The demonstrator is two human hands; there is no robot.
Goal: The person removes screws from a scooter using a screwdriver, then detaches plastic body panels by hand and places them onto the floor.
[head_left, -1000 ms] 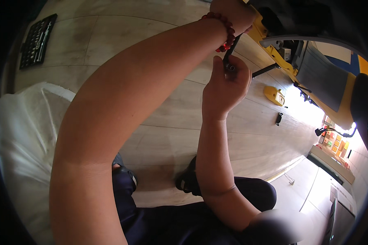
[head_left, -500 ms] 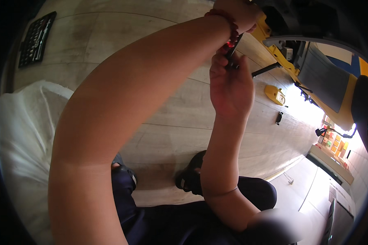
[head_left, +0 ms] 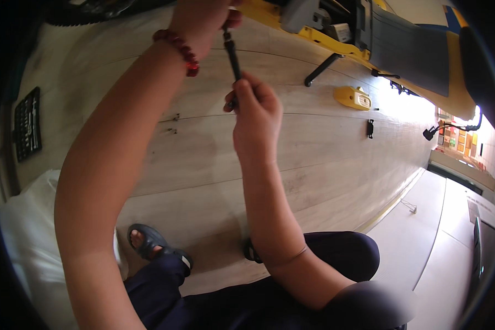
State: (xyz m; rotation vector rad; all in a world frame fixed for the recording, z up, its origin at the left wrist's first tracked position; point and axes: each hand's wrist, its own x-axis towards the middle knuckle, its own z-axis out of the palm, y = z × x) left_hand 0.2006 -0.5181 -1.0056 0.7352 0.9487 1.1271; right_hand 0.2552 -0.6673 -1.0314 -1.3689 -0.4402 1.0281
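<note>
My left hand (head_left: pixel 198 22), with a red bead bracelet, is at the upper edge with fingers curled at the top end of a black ratchet-like tool (head_left: pixel 231 55); its exact grip is partly hidden. My right hand (head_left: pixel 254 107) grips the lower end of that tool, thumb up and fingers wrapped round it. Beside the hands, at upper right, is a yellow and grey scooter-like vehicle (head_left: pixel 410 60) with a black stand (head_left: pixel 320 70). Part of a black wheel (head_left: pixel 82 14) shows at the top left edge.
An open black socket case (head_left: pixel 27 124) lies at far left, near crumpled white sheeting (head_left: pixel 30 231). A yellow plastic part (head_left: pixel 352 98) and a small black bracket (head_left: pixel 370 128) lie on the floor at right. A cable (head_left: pixel 451 127) hangs from the vehicle. My sandalled foot (head_left: pixel 147 241) is below.
The view has shifted, showing more wheel and vehicle. Both hands appear further left; the tool is more exposed between them, and my right hand has turned, its palm no longer showing.
</note>
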